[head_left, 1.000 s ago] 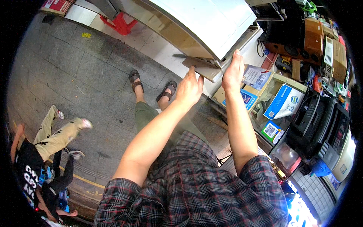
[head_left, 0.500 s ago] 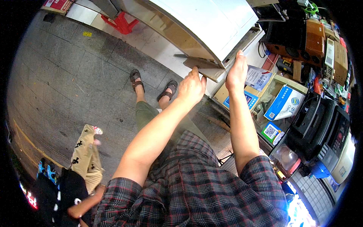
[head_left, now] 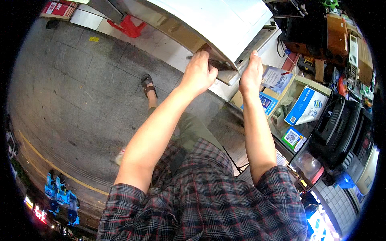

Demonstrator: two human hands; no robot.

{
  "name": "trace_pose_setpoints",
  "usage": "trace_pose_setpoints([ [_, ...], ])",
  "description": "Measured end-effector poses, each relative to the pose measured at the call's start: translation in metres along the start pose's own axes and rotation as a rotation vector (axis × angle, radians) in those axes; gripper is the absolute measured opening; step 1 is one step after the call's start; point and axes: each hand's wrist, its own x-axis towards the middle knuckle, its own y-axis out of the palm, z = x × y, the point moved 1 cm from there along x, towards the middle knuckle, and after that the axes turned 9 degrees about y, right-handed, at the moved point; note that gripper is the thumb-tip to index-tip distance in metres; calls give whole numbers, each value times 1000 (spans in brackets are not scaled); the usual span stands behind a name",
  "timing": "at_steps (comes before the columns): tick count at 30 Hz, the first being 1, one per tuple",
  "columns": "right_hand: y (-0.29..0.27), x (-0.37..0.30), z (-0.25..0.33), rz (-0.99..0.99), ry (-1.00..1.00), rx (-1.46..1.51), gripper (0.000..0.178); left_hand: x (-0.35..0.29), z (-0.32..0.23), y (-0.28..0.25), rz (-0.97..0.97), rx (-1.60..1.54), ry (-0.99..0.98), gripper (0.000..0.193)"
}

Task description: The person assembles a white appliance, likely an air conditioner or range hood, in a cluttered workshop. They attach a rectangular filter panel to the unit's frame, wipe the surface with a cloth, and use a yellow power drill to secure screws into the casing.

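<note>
Head view. Large white box-shaped cabinet with a smooth flat face and a brown side (head_left: 223, 30) sits straight ahead of me, beyond my hands, its near corner pointing my way. Under that corner, a thin grey-brown board with a pale edge (head_left: 229, 77) juts out.

Left hand (head_left: 197, 76): fingers curled in at the cabinet's lower brown edge, thumb bent toward the board. Fingertips hidden, so I cannot tell whether they are closed on anything. Right hand (head_left: 251, 77): held edge-on beside the corner, thumb pointing forward; the fingers are masked, and contact or grip cannot be told.

Handling, my estimate: cabinet stiff and bulky, probably heavy; the white face looks slick, a poor place for a palm to pull. Lower edge offers better purchase, one hand either side of the corner. Board likely lighter, rigid, perhaps prone to chipping; best pinched along its pale edge, fingers clear of the gap.

Surroundings: red plastic stool (head_left: 128, 26) to the left; blue-and-white printed card (head_left: 306, 106) and bulky black printer (head_left: 335, 126) to my right.
</note>
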Motion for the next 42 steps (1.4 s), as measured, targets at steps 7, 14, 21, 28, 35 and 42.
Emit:
trace_pose_setpoints([
  [7,-6,5,-14,-24,-19,92,56,-3,-7,13,-59,-12,34,37],
  [14,-20,12,-20,11,55,148,55,-5,-13,23,-37,-26,102,39],
  [21,-26,16,-21,53,81,132,54,-3,-18,28,46,-15,61,47],
  [28,-26,20,-32,71,273,496,52,1,-17,36,-32,-76,132,43],
  [35,-22,21,-31,-22,190,411,53,-2,-12,39,17,-9,113,38],
  [42,-22,13,-19,8,162,166,60,-7,-7,40,-5,-8,159,35],
])
